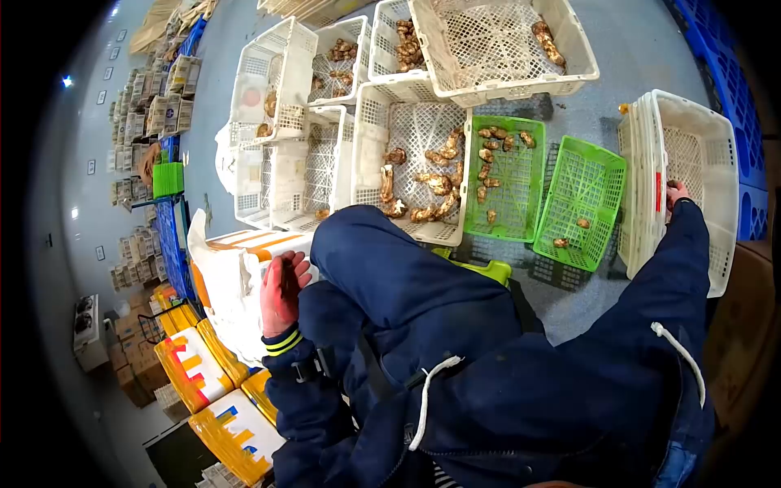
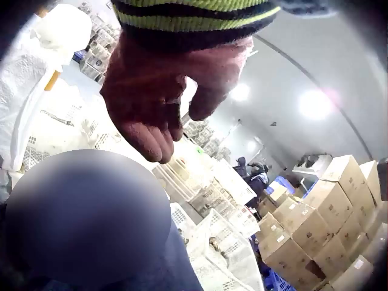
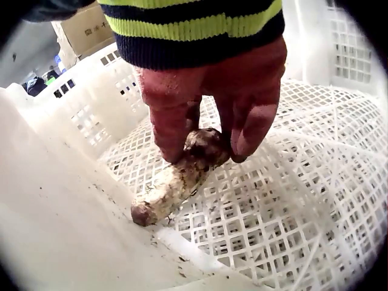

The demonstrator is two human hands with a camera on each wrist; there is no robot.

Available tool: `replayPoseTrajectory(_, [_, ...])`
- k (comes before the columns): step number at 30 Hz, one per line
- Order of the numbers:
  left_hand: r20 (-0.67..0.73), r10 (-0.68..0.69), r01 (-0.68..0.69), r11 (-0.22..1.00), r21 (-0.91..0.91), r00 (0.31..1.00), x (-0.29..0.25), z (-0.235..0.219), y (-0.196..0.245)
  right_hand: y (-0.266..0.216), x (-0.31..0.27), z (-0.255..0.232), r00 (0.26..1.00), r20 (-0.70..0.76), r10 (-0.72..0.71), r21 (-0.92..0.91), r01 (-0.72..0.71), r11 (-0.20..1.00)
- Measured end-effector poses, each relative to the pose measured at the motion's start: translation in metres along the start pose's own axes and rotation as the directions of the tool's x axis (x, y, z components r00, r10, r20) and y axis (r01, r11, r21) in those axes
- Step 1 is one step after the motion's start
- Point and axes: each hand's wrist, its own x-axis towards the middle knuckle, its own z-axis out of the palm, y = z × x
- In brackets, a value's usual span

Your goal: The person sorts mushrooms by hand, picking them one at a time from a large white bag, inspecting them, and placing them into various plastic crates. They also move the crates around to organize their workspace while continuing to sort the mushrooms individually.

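Note:
My right hand (image 1: 675, 192) reaches into the white plastic crate (image 1: 691, 142) at the right, top of a nested stack. In the right wrist view its fingers (image 3: 167, 130) pinch the dark, rounded cap of a mushroom (image 3: 170, 187). The pale, dirt-specked stem slants down to the left, its dark end by the foot of the crate wall (image 3: 48, 163). My left hand (image 1: 283, 291) is raised beside my knee, close to a white plastic bag (image 1: 224, 281). Its fingers are loosely bent, with nothing in them, as the left wrist view also shows.
Two green baskets (image 1: 598, 167) with small mushrooms lie left of the crate stack. Farther left, a large white crate (image 1: 370, 106) holds bigger mushrooms, among several similar crates. Blue pallets (image 1: 752, 154) stand at the right edge. Taped foam boxes (image 1: 191, 370) sit at lower left.

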Motion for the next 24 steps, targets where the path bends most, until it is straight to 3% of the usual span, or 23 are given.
replayPoseTrajectory(2, [0.019,-0.006,0.005,0.999,0.033,1.0,0.0,0.012,0.007,0.016,0.008,0.001,0.99,-0.084,-0.115,0.062,0.12,0.991])
replayPoseTrajectory(3, [0.028,-0.007,0.006,0.999,0.035,1.0,-0.001,0.015,0.01,0.024,0.016,-0.006,0.994,0.017,-0.108,-0.059,0.109,0.992])
replayPoseTrajectory(5, [0.035,0.048,-0.048,0.999,0.014,0.998,0.003,0.021,0.01,-0.021,-0.05,-0.008,0.998,-0.017,-0.066,-0.44,0.052,0.896])
replayPoseTrajectory(6, [0.056,0.064,-0.065,0.998,0.017,0.996,0.002,0.022,0.01,-0.034,-0.068,-0.008,0.97,-0.21,-0.122,-0.499,0.001,0.867])
replayPoseTrajectory(7, [0.066,0.078,-0.08,0.996,0.029,0.995,-0.001,0.026,0.014,-0.037,-0.074,-0.012,0.903,-0.394,-0.172,-0.532,-0.071,0.844])
replayPoseTrajectory(9, [0.068,0.082,-0.084,0.996,0.017,0.994,-0.002,0.027,0.016,-0.046,-0.069,-0.034,0.766,-0.579,-0.28,-0.547,-0.11,0.83])
replayPoseTrajectory(11, [0.058,0.085,-0.087,0.996,0.035,0.995,-0.007,0.039,0.02,-0.103,-0.136,-0.026,0.671,-0.642,-0.371,-0.416,0.102,0.904])
replayPoseTrajectory(13, [0.146,0.1,-0.112,0.99,0.079,0.984,-0.009,0.058,0.016,-0.14,-0.175,-0.011,0.644,-0.513,-0.567,-0.207,0.549,0.81])
replayPoseTrajectory(15, [0.348,0.079,-0.116,0.989,0.086,0.934,-0.01,0.093,0.011,-0.19,-0.231,0.037,0.582,-0.365,-0.727,0.05,0.792,0.609])
replayPoseTrajectory(18, [0.491,-0.057,-0.002,0.993,0.12,0.869,-0.007,0.147,0.002,-0.249,-0.325,0.128,0.461,-0.03,-0.887,0.286,0.854,0.435])
replayPoseTrajectory(19, [0.621,-0.07,0.069,0.997,0.026,0.781,-0.007,0.163,0.003,-0.263,-0.36,0.155,0.416,0.065,-0.907,0.339,0.845,0.412])
replayPoseTrajectory(21, [0.661,-0.065,0.024,0.997,0.072,0.748,-0.016,0.188,0.009,-0.279,-0.398,0.199,0.243,0.236,-0.941,0.274,0.912,0.304])
replayPoseTrajectory(22, [0.754,-0.01,0.027,1.0,-0.01,0.657,-0.012,0.188,0.002,-0.286,-0.42,0.215,0.176,0.309,-0.935,0.263,0.929,0.262])
replayPoseTrajectory(23, [0.78,-0.009,0.042,0.999,-0.023,0.625,-0.013,0.191,0.001,-0.291,-0.439,0.229,0.109,0.38,-0.918,0.257,0.941,0.219])
replayPoseTrajectory(24, [0.769,-0.025,0.057,0.998,-0.015,0.638,-0.016,0.191,-0.003,-0.293,-0.452,0.244,0.061,0.416,-0.907,0.29,0.937,0.195])
